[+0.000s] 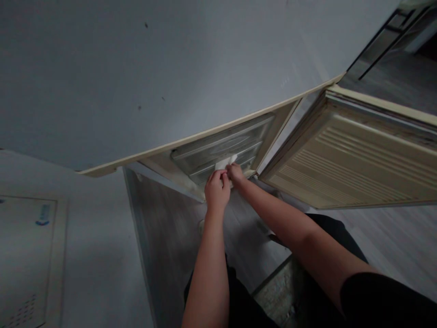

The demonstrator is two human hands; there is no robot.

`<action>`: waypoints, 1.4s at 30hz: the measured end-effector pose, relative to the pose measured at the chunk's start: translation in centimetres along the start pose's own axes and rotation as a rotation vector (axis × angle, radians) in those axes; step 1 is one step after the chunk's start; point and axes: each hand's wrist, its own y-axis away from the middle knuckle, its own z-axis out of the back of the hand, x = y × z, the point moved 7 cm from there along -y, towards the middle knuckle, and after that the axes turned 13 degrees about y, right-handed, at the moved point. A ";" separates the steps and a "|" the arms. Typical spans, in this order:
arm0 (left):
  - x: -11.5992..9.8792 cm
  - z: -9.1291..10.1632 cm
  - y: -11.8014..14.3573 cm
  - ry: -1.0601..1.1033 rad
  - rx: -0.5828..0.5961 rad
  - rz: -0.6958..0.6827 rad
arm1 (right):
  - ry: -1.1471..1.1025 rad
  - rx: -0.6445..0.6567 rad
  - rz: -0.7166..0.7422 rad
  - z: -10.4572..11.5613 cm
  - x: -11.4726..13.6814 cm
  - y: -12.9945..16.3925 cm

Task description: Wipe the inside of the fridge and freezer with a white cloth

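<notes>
My left hand point(217, 182) and my right hand point(235, 173) meet in front of the low opening of a fridge-like cabinet. Their fingers are closed around a crumpled white piece point(226, 162), tissue or thin cloth, I cannot tell which. Part of it sticks up beyond my fingertips, and the rest is hidden by the hands. Behind it lies the ribbed grey inner surface point(235, 139) of the compartment. To the right, the cream ribbed door point(362, 159) stands swung out, with dark stains along its seal.
A large grey panel point(164, 68) with a few dark specks spreads above the opening. At left is a white wall with a metal cover point(27, 255). Wooden flooring point(167, 237) runs below, where a patterned mat point(280, 291) lies near my legs. A thin black frame point(385, 41) stands far right.
</notes>
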 end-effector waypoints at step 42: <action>-6.0 -14.5 5.1 1.087 1.055 0.685 | -0.592 0.266 -0.373 15.0 -2.9 10.8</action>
